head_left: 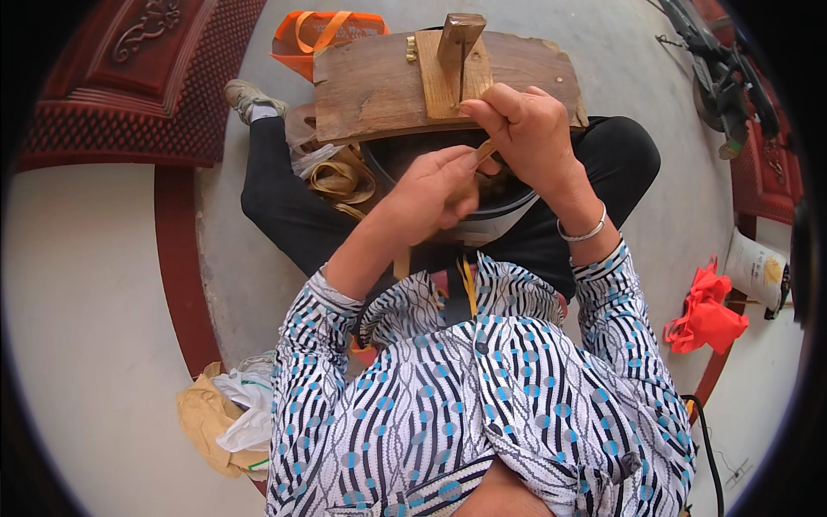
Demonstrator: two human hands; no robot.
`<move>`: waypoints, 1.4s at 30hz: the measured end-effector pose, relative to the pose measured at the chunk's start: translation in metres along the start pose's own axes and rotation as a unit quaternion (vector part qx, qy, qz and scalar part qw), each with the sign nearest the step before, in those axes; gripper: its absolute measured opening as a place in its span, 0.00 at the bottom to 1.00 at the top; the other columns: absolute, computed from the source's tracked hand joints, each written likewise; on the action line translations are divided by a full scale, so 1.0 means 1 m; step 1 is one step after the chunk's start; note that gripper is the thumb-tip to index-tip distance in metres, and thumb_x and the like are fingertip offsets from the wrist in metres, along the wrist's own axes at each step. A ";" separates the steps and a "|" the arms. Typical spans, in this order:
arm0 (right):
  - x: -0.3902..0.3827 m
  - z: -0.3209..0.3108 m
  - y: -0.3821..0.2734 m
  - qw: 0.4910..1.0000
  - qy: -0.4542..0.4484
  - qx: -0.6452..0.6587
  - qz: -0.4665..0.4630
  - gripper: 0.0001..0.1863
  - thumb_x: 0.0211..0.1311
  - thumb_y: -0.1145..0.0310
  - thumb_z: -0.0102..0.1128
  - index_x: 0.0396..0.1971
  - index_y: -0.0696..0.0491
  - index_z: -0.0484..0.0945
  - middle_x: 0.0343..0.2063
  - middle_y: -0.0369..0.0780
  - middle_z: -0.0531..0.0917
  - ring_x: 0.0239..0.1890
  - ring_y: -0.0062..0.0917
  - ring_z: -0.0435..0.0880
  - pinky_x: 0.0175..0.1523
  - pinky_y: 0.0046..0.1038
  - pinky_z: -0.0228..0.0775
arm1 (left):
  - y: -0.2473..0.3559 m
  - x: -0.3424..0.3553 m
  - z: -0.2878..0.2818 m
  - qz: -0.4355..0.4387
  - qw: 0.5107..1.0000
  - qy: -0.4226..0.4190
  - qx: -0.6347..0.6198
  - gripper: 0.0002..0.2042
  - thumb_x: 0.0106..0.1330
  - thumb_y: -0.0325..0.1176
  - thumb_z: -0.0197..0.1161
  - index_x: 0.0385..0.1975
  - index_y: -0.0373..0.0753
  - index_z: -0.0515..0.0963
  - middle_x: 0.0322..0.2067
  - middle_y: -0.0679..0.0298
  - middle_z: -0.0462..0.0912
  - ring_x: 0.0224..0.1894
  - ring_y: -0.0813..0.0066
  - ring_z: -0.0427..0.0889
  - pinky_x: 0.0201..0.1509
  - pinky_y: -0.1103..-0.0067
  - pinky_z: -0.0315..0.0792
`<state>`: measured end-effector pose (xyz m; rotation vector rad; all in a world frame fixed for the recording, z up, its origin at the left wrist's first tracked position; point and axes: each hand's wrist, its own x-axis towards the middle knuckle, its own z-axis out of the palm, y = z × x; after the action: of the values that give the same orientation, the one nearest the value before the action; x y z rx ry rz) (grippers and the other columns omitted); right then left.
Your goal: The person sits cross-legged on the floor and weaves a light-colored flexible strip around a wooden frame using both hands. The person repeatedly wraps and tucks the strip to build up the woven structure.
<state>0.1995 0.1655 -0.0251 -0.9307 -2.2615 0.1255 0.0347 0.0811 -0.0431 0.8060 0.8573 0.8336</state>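
My left hand is closed on a narrow tan strip, pinched between thumb and forefinger above a dark tub. Just beyond it, my right hand is closed on the same strip, its thumb and forefinger beside the near edge of a small wooden plate. From that plate rises a wooden block with a thin dark upright piece at its near side. The plate lies on a wide worn wooden board set over the tub. Small yellowish pieces rest left of the block.
Coiled tan strips lie beside the tub at my left leg. An orange bag stands behind the board. Paper and plastic bags sit at lower left, a red bag at right. Carved dark-red door panels border the left.
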 end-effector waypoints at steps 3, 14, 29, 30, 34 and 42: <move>-0.026 0.000 -0.002 0.986 -0.136 0.072 0.060 0.16 0.58 0.61 0.64 0.16 0.54 0.73 0.12 0.44 0.75 0.15 0.39 0.74 0.24 0.33 0.68 | -0.014 0.004 -0.021 0.171 0.939 0.097 0.281 0.15 0.72 0.41 0.53 0.37 0.34 0.79 0.21 0.69 0.72 0.21 0.86 0.65 0.24 0.87 0.60; -0.048 -0.020 -0.055 0.611 -0.102 0.734 0.278 0.12 0.69 0.72 0.53 0.46 0.60 0.80 0.28 0.34 0.82 0.27 0.11 0.77 0.32 0.13 0.71 | -0.008 -0.023 0.009 0.143 0.986 0.060 0.053 0.18 0.75 0.44 0.47 0.38 0.34 0.77 0.22 0.74 0.69 0.22 0.89 0.62 0.25 0.87 0.58; -0.043 0.017 -0.041 0.942 0.077 0.263 0.196 0.07 0.63 0.76 0.55 0.38 0.56 0.81 0.31 0.42 0.86 0.31 0.30 0.87 0.36 0.24 0.77 | -0.029 -0.010 0.035 0.123 0.981 0.093 -0.114 0.11 0.72 0.33 0.54 0.49 0.36 0.72 0.24 0.72 0.71 0.20 0.92 0.61 0.21 0.92 0.52; -0.044 0.018 -0.041 0.942 0.082 0.265 0.190 0.07 0.63 0.76 0.56 0.37 0.56 0.81 0.30 0.42 0.86 0.31 0.30 0.86 0.35 0.24 0.76 | -0.033 -0.008 0.035 0.128 0.981 0.096 -0.108 0.10 0.71 0.33 0.54 0.48 0.36 0.73 0.24 0.73 0.71 0.21 0.93 0.61 0.21 0.92 0.52; -0.051 0.011 -0.030 0.987 0.016 0.139 0.084 0.05 0.61 0.76 0.56 0.33 0.56 0.81 0.26 0.41 0.83 0.30 0.31 0.84 0.33 0.24 0.73 | -0.038 -0.014 0.025 0.204 0.941 0.183 0.199 0.04 0.65 0.27 0.58 0.38 0.36 0.74 0.25 0.66 0.77 0.24 0.78 0.75 0.25 0.81 0.67; -0.090 0.016 -0.030 0.738 -0.135 0.563 0.346 0.13 0.69 0.65 0.55 0.37 0.60 0.81 0.31 0.33 0.82 0.36 0.13 0.77 0.42 0.20 0.70 | -0.048 -0.019 0.018 0.397 0.706 0.238 0.536 0.18 0.58 0.22 0.63 0.49 0.34 0.75 0.38 0.55 0.82 0.38 0.57 0.83 0.40 0.72 0.77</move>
<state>0.2182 0.0866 -0.0771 -0.9645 -1.4097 1.8168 0.0560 0.0390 -0.0706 2.1694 1.5294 1.3244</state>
